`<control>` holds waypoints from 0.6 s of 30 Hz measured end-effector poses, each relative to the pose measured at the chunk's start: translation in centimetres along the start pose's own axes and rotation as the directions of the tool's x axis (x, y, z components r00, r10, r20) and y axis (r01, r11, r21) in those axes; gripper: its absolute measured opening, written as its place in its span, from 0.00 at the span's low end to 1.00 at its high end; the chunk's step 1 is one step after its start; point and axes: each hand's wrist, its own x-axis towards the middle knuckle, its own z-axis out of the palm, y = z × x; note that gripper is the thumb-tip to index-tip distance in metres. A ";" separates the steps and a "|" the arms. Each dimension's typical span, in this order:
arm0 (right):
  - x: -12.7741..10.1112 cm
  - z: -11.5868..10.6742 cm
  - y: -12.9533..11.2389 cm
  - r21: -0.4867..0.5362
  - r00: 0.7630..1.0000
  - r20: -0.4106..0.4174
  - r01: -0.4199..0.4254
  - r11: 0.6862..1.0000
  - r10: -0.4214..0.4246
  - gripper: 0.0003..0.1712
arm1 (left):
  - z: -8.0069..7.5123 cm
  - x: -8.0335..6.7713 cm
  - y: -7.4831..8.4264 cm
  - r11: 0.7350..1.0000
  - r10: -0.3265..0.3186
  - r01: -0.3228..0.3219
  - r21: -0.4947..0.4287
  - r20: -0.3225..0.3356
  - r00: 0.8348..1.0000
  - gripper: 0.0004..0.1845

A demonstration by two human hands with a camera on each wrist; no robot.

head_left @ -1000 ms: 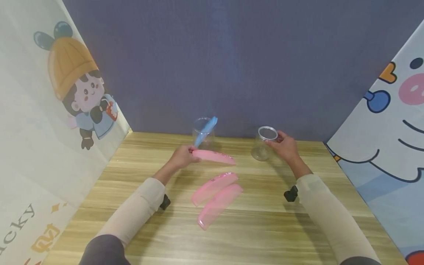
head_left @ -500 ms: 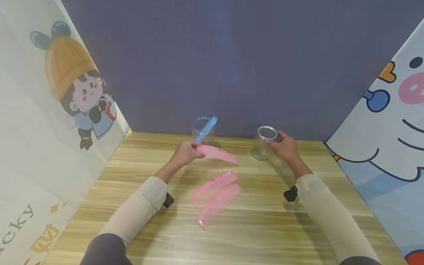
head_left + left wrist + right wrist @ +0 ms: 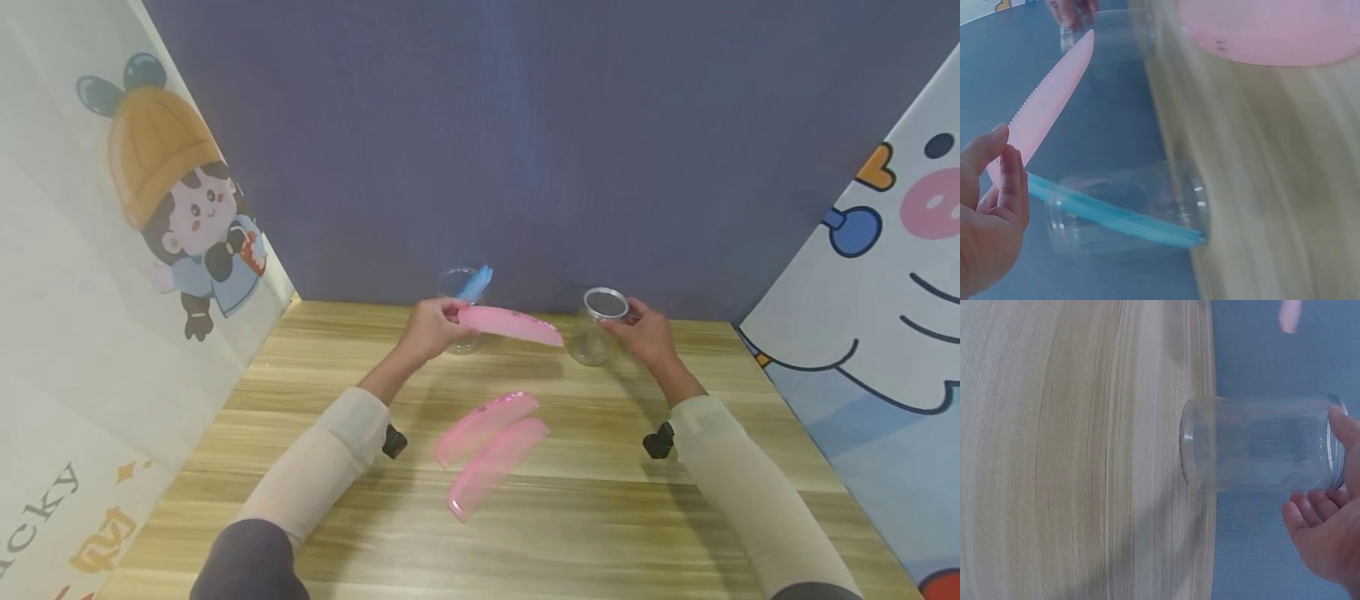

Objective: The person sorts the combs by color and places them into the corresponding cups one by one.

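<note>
Pink translucent plastic comb (image 3: 512, 324) with a small pattern printed along its spine sticks out to the right of the left hand (image 3: 433, 329), whose thumb and fingers pinch one end, holding it above the wood-grained desk (image 3: 615, 517). Just behind that hand stands an upright clear cylindrical jar (image 3: 1147, 184), slim light-blue plastic strips (image 3: 476, 284) leaning inside. Nearer the person than the left hand, two more pink translucent combs (image 3: 486, 426) lie side by side. Well to its right, the right hand (image 3: 647, 333) grips the rim of an upright silver-rimmed clear jar (image 3: 588, 343). Beyond both hands rises a dark blue-grey wall (image 3: 420, 150).
</note>
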 end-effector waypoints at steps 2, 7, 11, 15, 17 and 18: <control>0.0 0.0 0.1 0.001 1.000 -0.003 0.002 1.000 -0.002 0.45 | 0.0 0.4 0.6 1.000 0.004 -0.004 -0.010 -0.020 1.000 0.28; 0.0 0.0 0.1 0.000 1.000 -0.010 0.010 1.000 -0.010 0.45 | 0.2 1.4 2.3 1.000 -0.015 0.014 -0.019 -0.043 0.999 0.28; -0.1 0.0 0.2 0.004 1.000 -0.008 0.017 1.000 -0.017 0.45 | 1.0 2.1 3.4 0.999 -0.010 0.008 -0.043 -0.042 0.999 0.29; -0.2 0.1 0.4 0.011 1.000 0.002 0.012 1.000 -0.012 0.46 | 2.0 2.7 4.4 0.998 0.017 -0.020 -0.063 -0.038 0.999 0.30; -0.2 0.1 0.4 0.008 1.000 0.005 0.007 1.000 -0.007 0.46 | 2.5 3.0 5.0 0.997 0.030 -0.032 -0.070 -0.036 0.999 0.30; -0.1 0.1 0.4 0.007 1.000 0.004 0.005 1.000 -0.005 0.46 | 2.7 3.1 5.3 0.997 0.035 -0.037 -0.061 -0.037 0.999 0.30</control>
